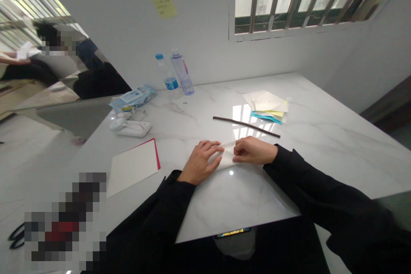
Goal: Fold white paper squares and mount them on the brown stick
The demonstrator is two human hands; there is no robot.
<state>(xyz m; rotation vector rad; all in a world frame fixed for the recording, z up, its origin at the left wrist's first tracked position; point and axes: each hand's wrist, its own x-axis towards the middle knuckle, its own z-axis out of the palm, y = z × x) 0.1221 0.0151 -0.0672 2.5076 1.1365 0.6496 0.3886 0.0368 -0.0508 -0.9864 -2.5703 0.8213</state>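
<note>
A white sheet of paper [228,156], which looks folded, lies on the table in front of me under both my hands. My left hand [203,161] rests on its left part, fingers stretched forward and thumb apart from them. On the right part, my right hand [252,150] is closed with fingers curled, pinching the paper's edge. My palms hide some of the sheet. Just beyond my hands lies a thin dark brown stick [246,124]. A stack of white, yellow and blue paper [267,106] sits farther back on the right.
Left of my hands are white and red sheets [133,165], a white handheld device [130,127] and a wipes pack [133,98]. Two plastic bottles [171,82] stand by the wall. Black-handled scissors [16,236] show at lower left. A person [64,58] sits at far left.
</note>
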